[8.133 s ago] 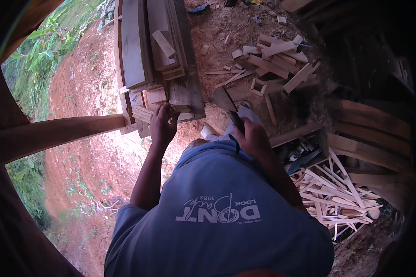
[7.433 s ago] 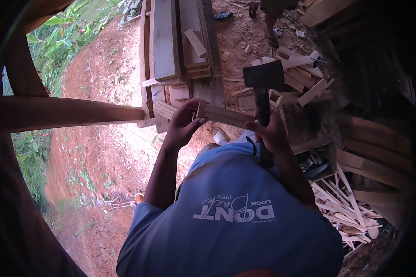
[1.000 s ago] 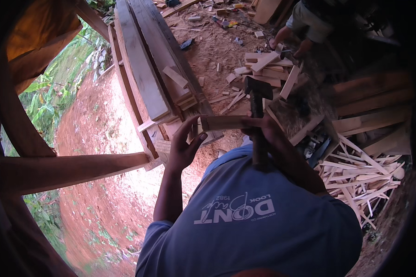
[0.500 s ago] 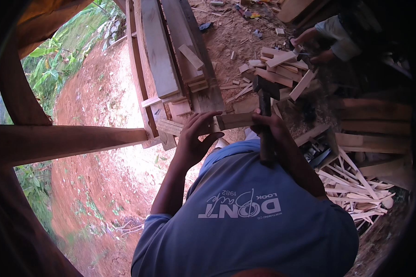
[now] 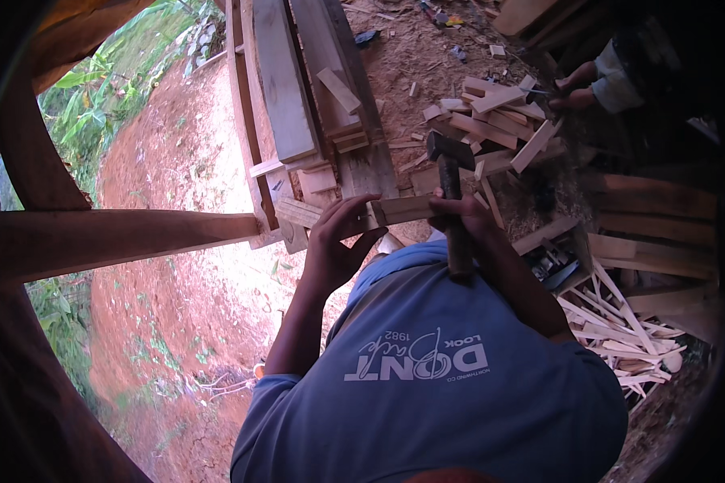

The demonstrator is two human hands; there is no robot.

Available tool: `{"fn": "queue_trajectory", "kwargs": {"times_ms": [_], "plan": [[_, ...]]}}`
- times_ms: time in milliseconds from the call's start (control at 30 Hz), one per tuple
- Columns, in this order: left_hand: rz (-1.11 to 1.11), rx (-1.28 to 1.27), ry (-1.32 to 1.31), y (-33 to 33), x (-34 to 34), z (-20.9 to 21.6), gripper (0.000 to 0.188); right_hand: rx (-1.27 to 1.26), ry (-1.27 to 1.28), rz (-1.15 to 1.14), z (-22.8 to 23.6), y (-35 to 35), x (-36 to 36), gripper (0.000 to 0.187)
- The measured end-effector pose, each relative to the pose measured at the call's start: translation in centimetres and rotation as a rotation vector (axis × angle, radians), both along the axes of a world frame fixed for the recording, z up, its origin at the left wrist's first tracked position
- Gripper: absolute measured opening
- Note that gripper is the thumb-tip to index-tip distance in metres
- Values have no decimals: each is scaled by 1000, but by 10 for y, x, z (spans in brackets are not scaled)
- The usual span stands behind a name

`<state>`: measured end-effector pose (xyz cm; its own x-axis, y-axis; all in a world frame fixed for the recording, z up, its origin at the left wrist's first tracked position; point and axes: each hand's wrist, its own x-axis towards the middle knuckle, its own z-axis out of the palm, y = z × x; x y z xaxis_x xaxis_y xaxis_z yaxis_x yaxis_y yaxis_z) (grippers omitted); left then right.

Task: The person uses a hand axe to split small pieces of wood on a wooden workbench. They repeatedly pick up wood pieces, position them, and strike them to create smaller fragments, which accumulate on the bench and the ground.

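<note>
One short wooden piece is held crosswise beyond the blue shirt, between the two bare hands. Its right end is gripped by the right hand, in which the handle of a dark hand tool is also clasped, the block-like head pointed to the far side. At its left end, the thumb and fingers of the left hand are parted around the wood; whether it is pinched cannot be told. On the far left, long planks are stacked, topped by a loose offcut. Wooden blocks are heaped on the far right, near a co-worker's hands. Thin strips are piled on the near right.
</note>
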<state>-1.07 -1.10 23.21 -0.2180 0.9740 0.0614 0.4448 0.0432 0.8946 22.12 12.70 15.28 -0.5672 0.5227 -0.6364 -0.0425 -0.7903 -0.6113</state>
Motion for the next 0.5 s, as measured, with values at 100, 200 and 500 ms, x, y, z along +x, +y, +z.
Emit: {"fn": "queue_trajectory", "kwargs": {"times_ms": [100, 200, 500], "plan": [[30, -28, -16, -3, 1, -1, 53, -35, 8, -25, 3, -1, -6, 21], [53, -31, -7, -6, 0, -9, 53, -82, 30, -22, -7, -1, -8, 19], [111, -91, -7, -15, 5, -22, 50, -152, 58, -17, -15, -4, -13, 17]]}}
